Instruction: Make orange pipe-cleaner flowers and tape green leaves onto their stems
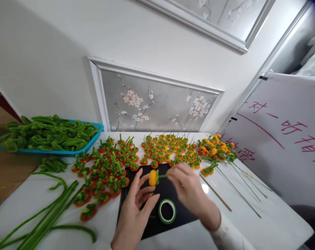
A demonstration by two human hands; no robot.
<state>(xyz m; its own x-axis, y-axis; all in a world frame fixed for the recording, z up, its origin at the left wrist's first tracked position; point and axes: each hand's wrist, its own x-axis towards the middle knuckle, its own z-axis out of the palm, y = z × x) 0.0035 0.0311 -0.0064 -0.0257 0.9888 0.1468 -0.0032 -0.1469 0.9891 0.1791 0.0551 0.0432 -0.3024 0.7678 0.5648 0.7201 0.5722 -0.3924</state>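
Observation:
My right hand (189,189) pinches the thin green stem of a yellow pipe-cleaner flower (153,177), whose head points left. Close by, my left hand (136,205) is open, its fingers curved and spread around the lower left of the flower head; whether a fingertip touches it I cannot tell. Beneath both hands lies a black mat (157,227), and on it a roll of green tape (167,211) rests flat. Orange flower heads with green stalks (102,173) stand in a group left of the mat. Behind it are several yellow and orange ones (167,147).
A blue tray (88,144) heaped with green fuzzy leaves stands at the back left. Long green pipe cleaners (46,217) lie front left. At the right are a bunch of finished-looking stemmed flowers (216,147), a thin wooden stick (217,193) and loose wire stems (240,194). A wall closes the back.

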